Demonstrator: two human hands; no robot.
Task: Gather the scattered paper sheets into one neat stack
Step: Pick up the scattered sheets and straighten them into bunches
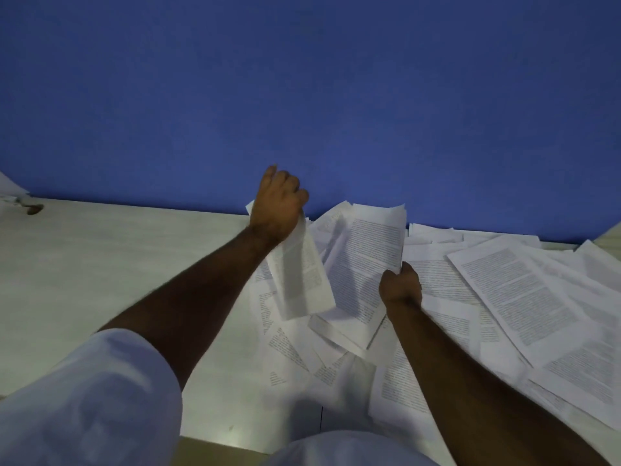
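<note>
Head view: printed sheets [524,297] lie scattered and overlapping across the right half of the pale surface [117,264], reaching back to the blue wall [302,89]. Right hand [401,285] is clamped on the near right edge of a bundle [366,260] of sheets, raised and tilted above the loose pile; its far corner stands up against the wall. Left hand [277,203] is lifted over the surface near the wall, fingers curled round the top end of a single sheet [302,277], which hangs down curled and blurred, just left of the bundle. More sheets lie flat below both hands. Both forearms are bare; white sleeves [100,398] show at bottom. A small dark object [35,209] sits at the far left edge, too blurred to identify.
</note>
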